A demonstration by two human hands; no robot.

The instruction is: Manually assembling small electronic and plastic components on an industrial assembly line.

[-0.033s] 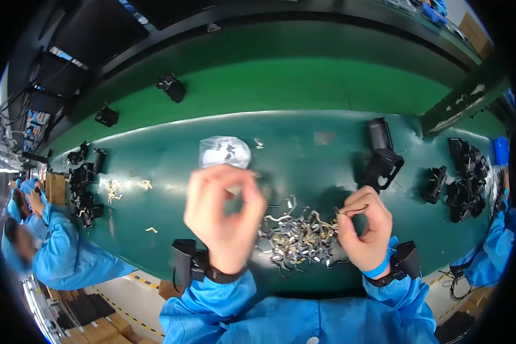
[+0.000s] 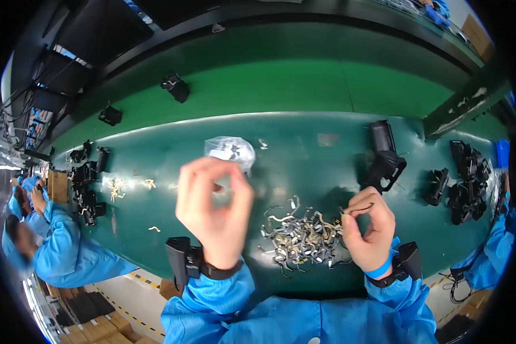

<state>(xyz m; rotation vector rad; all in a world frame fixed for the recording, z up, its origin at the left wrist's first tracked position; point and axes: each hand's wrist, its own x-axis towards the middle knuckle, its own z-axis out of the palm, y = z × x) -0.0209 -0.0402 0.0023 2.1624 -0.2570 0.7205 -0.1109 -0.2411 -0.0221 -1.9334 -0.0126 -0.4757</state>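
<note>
My left hand [image 2: 215, 215] is raised over the green table, thumb and fingertips meeting in a ring-shaped pinch. Whatever it may hold is hidden by the fingers. Level with it on the right, my right hand [image 2: 374, 232] pinches a short, thin, dark curved wire [image 2: 364, 208] between thumb and forefinger. Between my hands lies a tangled heap of short cables [image 2: 307, 238], grey, black and yellowish, with small metal-like ends; my right hand is at its right edge. Beyond my left hand is a clear plastic bag [image 2: 230, 150] with small dark and white contents.
Black plastic housings [image 2: 384, 155] stand at the back right; more black parts [image 2: 469, 180] lie farther right and along the left side [image 2: 86, 186]. Pale scraps [image 2: 116, 188] lie on the left. A green post [image 2: 461, 109] rises at the back right. A person in blue [image 2: 69, 246] works at the left.
My left hand has shifted left, away from the cable heap. My right hand keeps its pinch on the dark wire and has barely moved. The whole view has shifted slightly.
</note>
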